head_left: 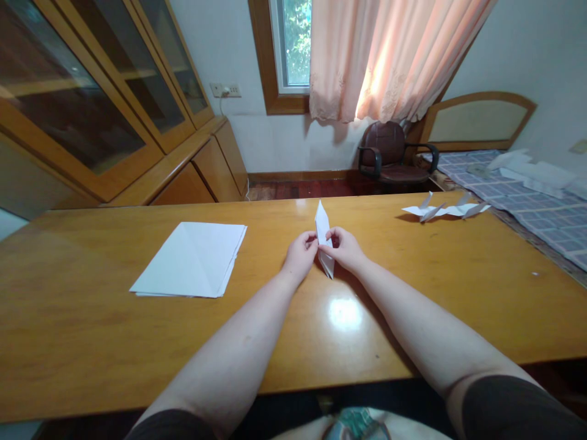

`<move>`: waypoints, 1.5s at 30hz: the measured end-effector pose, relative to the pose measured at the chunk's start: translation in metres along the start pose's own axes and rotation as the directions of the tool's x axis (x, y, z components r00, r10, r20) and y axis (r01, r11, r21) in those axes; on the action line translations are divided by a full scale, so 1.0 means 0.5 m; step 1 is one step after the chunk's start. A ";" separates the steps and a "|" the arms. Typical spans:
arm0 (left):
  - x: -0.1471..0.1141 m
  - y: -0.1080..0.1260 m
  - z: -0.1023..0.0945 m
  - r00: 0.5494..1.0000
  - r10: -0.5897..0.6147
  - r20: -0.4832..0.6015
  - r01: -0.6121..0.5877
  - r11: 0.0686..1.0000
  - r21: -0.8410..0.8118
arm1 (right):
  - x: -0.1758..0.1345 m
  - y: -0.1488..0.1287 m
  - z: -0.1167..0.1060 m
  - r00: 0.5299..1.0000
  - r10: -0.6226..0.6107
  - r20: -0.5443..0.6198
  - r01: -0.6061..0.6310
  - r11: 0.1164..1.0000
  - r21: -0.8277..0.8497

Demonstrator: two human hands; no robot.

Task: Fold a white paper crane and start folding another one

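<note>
At the bottom of the frame are the dark sleeves of the person, and from there two bare forearms reach over the wooden desk. At the middle of the frame, both hands hold one narrow folded paper, white in colour, standing almost upright with its pointed tip toward the top. The left hand has its fingers bent and pinches the left edge of the paper; the right hand grips it from the right, the thumb lying across its front. Left of centre, well apart from the hands, a stack of white sheets lies flat on the desk. At the right, near the far edge, there are folded white pieces with raised flaps. Beyond the desk, a brown armchair stands right of centre, and a bed with checked cover fills the right edge. A glass-door cabinet occupies the upper left; a pink curtain hangs at the top, beside the window.
</note>
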State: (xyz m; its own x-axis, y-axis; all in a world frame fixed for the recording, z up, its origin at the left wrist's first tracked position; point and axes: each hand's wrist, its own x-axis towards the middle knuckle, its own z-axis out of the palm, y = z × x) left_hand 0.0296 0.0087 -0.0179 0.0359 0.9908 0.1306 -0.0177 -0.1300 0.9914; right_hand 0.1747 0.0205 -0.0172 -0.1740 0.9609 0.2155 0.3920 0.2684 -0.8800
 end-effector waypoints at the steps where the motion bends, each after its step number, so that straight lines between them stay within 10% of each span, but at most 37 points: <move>1: 0.001 0.000 0.001 1.000 -0.015 -0.004 0.015 0.999 -0.038 | 0.000 0.001 0.000 1.000 -0.001 0.004 0.001 1.000 0.001; 22: -0.002 -0.006 0.010 0.982 -0.181 0.050 0.188 0.947 -0.261 | -0.001 -0.006 -0.002 0.997 0.046 0.064 -0.063 0.949 0.308; 45: 0.000 0.000 -0.007 0.987 -0.150 -0.065 0.143 0.985 -0.097 | 0.006 -0.011 -0.010 0.993 0.113 0.012 -0.112 0.955 0.276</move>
State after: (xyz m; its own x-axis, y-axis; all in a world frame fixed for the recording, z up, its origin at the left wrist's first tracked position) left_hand 0.0260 0.0087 -0.0182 -0.0265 0.9994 -0.0206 -0.1094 0.0175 0.9938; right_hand 0.1767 0.0224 -0.0095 -0.1395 0.9842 0.1091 0.1443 0.1291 -0.9811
